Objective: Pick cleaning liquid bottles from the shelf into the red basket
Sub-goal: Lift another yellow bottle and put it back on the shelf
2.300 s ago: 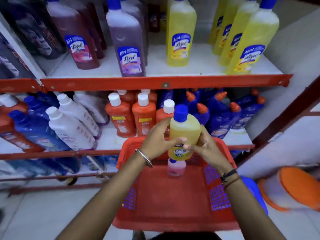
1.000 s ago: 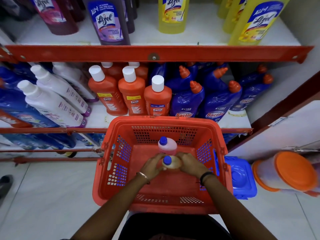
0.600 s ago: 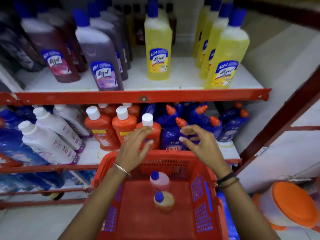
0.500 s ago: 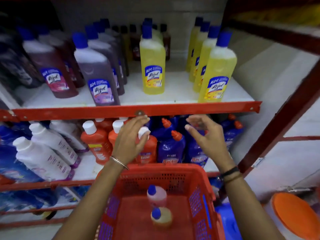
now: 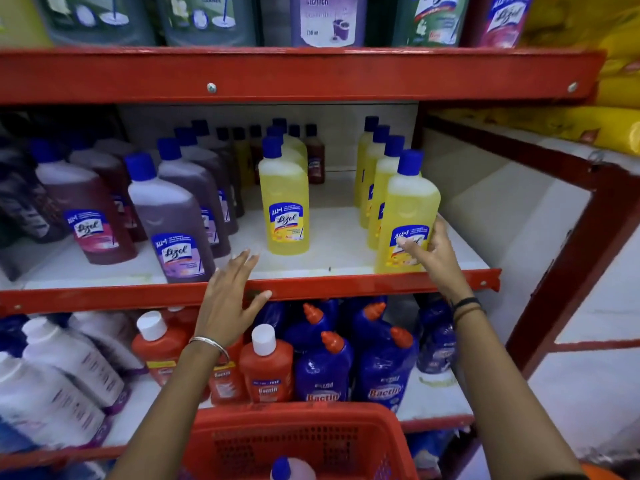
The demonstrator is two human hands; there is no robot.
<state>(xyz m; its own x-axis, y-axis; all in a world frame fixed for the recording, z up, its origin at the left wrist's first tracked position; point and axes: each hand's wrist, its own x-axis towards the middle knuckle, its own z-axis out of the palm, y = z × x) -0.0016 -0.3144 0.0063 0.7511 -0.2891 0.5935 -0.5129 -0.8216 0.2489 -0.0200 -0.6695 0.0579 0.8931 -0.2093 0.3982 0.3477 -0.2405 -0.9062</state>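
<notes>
My right hand (image 5: 431, 259) touches the lower right side of the front yellow bottle (image 5: 407, 209), blue-capped, standing at the right end of the middle shelf (image 5: 346, 247); the fingers curl around its label. My left hand (image 5: 230, 303) hovers open in front of the shelf's red edge, holding nothing. Another yellow bottle (image 5: 285, 202) stands mid-shelf. The red basket (image 5: 294, 441) sits below at the bottom edge, with a blue-capped bottle (image 5: 289, 470) poking up inside it.
Purple bottles (image 5: 173, 223) and a maroon bottle (image 5: 85, 206) fill the shelf's left. The lower shelf holds orange bottles (image 5: 265, 368), dark blue bottles (image 5: 323, 372) and white bottles (image 5: 65, 362). A red upright post (image 5: 568, 271) stands at right.
After setting a yellow bottle in the basket, both hands rose to the middle shelf. My right hand now rests on the front right yellow bottle. The view tilted upward.
</notes>
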